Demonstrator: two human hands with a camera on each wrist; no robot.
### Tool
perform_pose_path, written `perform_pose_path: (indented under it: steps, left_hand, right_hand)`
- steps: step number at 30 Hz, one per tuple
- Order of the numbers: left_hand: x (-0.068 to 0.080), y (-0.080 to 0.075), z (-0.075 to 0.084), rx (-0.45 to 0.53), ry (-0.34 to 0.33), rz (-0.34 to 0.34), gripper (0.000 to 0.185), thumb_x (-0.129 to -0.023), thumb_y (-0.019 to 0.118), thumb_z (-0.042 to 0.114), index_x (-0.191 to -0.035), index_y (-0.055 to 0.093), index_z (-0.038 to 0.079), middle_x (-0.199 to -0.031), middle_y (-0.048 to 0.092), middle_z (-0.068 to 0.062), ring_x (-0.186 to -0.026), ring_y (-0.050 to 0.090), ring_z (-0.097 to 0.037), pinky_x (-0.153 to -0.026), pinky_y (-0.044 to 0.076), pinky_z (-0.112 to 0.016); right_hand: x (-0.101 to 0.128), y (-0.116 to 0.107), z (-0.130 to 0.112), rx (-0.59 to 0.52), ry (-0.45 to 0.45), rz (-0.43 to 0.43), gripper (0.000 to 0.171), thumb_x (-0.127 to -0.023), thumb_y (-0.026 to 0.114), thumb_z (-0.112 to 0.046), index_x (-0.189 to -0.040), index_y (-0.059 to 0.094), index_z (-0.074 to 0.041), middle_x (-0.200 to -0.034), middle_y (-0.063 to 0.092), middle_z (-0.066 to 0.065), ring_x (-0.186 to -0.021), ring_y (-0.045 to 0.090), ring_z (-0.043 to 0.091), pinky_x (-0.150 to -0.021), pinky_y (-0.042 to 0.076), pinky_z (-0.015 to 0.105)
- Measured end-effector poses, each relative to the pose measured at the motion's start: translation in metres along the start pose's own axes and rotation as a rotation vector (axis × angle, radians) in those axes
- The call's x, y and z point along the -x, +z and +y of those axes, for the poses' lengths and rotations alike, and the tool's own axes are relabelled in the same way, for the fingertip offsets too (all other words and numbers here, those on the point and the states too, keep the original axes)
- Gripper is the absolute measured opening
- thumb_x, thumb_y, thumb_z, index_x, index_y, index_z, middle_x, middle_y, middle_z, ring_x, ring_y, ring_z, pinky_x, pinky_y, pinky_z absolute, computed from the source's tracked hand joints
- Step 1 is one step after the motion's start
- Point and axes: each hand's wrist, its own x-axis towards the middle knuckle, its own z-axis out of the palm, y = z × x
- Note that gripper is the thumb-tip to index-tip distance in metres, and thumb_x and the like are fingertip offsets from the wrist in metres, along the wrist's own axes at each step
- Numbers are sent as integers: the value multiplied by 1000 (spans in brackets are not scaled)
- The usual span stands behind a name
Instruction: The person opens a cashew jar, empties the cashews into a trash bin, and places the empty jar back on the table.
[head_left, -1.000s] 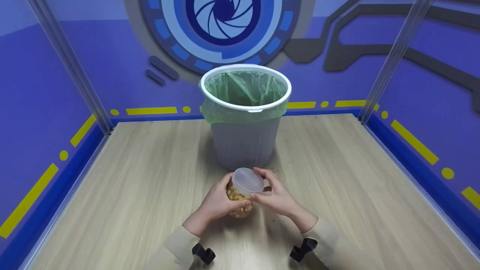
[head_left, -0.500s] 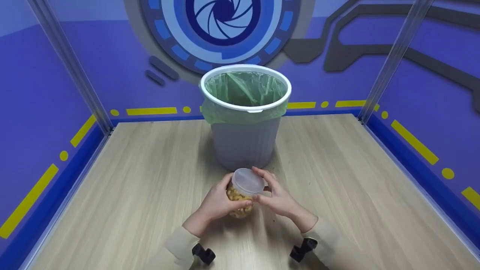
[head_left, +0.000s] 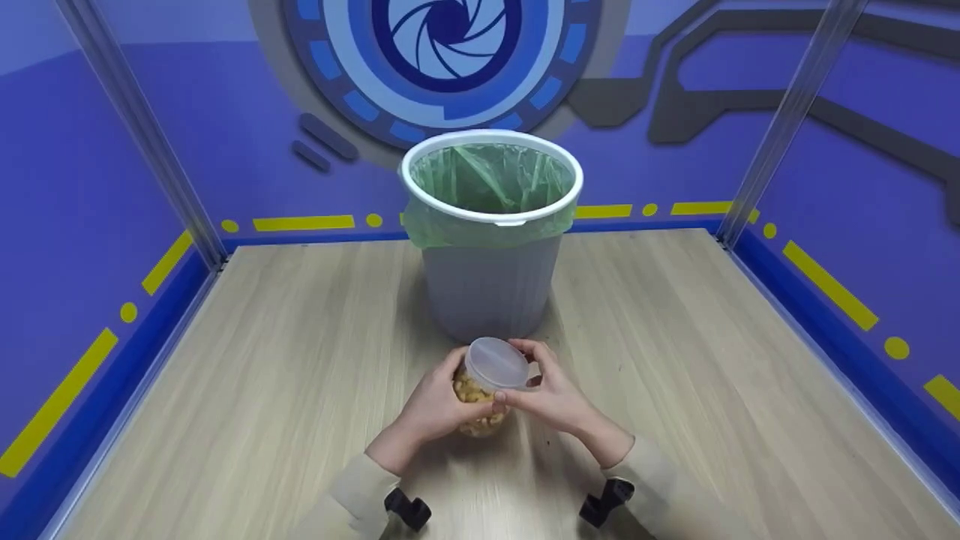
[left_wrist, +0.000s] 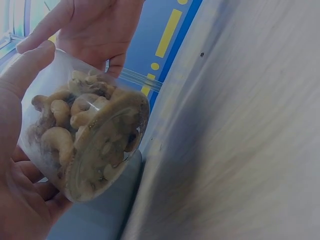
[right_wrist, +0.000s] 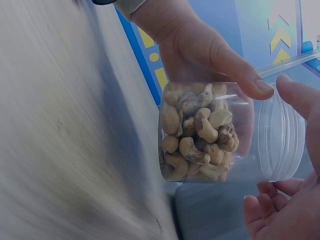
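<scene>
Fingers of left hand (head_left: 435, 401) curl round cashew jar (head_left: 480, 397); right hand (head_left: 551, 394) grips its lid (head_left: 496, 363)

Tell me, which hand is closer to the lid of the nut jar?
The right. The right hand has its fingers curled round the lid, gripping its rim. The left hand sits lower, wrapped round the clear jar body full of nuts, below the lid.
</scene>
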Motion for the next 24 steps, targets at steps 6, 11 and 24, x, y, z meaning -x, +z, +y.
perform_pose_path:
  steps: [6, 11, 24]
  left_hand:
    - [0, 0, 0, 3, -8, -3, 89, -75, 91, 47, -145, 51, 11, -128, 66, -9, -113, 64, -25, -97, 51, -48]
    - [0, 0, -1, 13, -12, -11, 89, -75, 91, 45, -146, 50, 10, -129, 66, -10, -114, 63, -26, -98, 50, -49]
    - [0, 0, 1, -2, -2, -11, 87, -76, 91, 42, -145, 50, 10, -130, 66, -9, -114, 64, -26, -98, 51, -48]
  right_hand:
    - [1, -2, -1, -9, -28, -37, 76, -88, 82, -17, -149, 42, 5, -141, 45, 25, -122, 43, 25, -88, 47, 26]
    - [0, -2, 1, -5, -38, -49, 75, -89, 79, -14, -151, 41, 5, -148, 42, 26, -128, 41, 29, -93, 49, 28]
    - [2, -3, 2, 22, -122, -72, 77, -87, 71, -8, -153, 37, 7, -156, 38, 30, -136, 38, 30, -103, 48, 35]
